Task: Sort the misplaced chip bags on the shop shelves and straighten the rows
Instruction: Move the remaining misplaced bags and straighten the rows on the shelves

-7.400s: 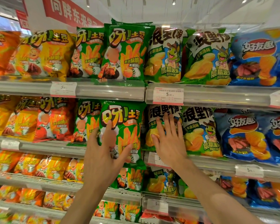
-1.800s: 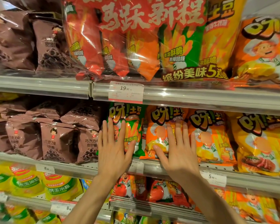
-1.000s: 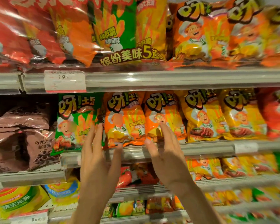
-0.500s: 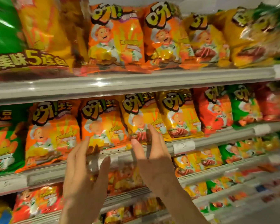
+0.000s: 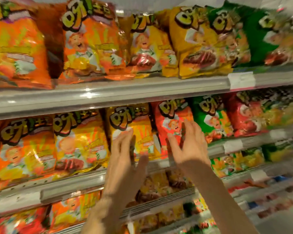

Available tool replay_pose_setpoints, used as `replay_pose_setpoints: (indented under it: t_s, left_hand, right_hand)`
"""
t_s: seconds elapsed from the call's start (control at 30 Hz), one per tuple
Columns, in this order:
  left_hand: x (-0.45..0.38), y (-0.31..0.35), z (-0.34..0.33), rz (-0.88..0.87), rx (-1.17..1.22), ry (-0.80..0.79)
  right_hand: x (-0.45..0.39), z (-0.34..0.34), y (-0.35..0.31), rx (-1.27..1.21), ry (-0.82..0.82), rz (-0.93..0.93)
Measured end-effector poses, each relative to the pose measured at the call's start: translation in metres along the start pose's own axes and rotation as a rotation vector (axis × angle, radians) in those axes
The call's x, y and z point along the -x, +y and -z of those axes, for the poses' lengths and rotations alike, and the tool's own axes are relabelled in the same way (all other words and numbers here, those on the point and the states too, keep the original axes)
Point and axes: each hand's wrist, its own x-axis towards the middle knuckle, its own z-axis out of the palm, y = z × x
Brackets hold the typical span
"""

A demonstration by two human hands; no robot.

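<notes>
Shop shelving fills your whole view: pale grey metal shelves [image 5: 142, 92] with white price tags [image 5: 242, 81] clipped to the front rails, stacked tier on tier and packed with glossy foil chip bags, all smeared by motion blur. Take the yellow foil chip bag with the cartoon chef [image 5: 134, 130] on the middle shelf as your landmark. Your left hand [image 5: 123, 166] is raised in front of its lower half, fingers straight and loosely spread, holding nothing; whether the tips touch the foil cannot be told through the blur. Your right hand [image 5: 189, 147] is just right of that bag, over the red foil chip bag [image 5: 172, 119], fingers spread and slightly bent, also holding nothing. Flat, open palms like these suit pushing faces back flush, so squaring this row looks like the step in hand. Right of the red bag stands a green foil bag [image 5: 210, 115], then another red one [image 5: 240, 115], so the colours mix there and sorting likely remains. Left of the landmark, orange foil bags [image 5: 27, 149] stand upright in a row. Above it, orange, yellow and green bags lean over the rail.
</notes>
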Motion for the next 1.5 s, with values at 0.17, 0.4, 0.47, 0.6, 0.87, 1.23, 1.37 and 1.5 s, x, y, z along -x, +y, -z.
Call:
replay_pose_setpoints:
  t_s: [0.17,0.4,0.47,0.6,0.87,1.23,1.37,1.5]
  left_hand:
    - [-0.033,0.021,-0.043,0.008,0.003,-0.122]
    - [-0.062,0.046,-0.082,0.085,-0.056,-0.18]
    - [-0.065,0.048,-0.086,0.095,-0.1,-0.184]
    - [-0.069,0.052,-0.09,0.097,-0.157,-0.145]
    - [-0.071,0.046,-0.097,0.108,-0.177,-0.128]
    - [-0.068,0.055,-0.081,0.065,0.017,-0.062]
    - [-0.054,0.055,-0.066,0.135,0.071,-0.085]
    - [-0.037,0.052,-0.049,0.116,0.153,-0.07]
  right_hand:
    - [-0.034,0.012,0.04,-0.013,-0.091,-0.06]
    - [-0.06,0.02,0.057,-0.18,-0.238,-0.16]
    - [-0.065,0.02,0.06,-0.196,-0.259,-0.179]
    - [-0.073,0.017,0.066,-0.255,-0.329,-0.225]
    - [-0.074,0.019,0.068,-0.396,-0.317,-0.22]
    - [-0.067,0.041,0.064,-0.513,-0.171,-0.158]
    - [-0.053,0.041,0.063,-0.553,-0.177,-0.177]
    - [-0.026,0.035,0.057,-0.635,-0.18,-0.158]
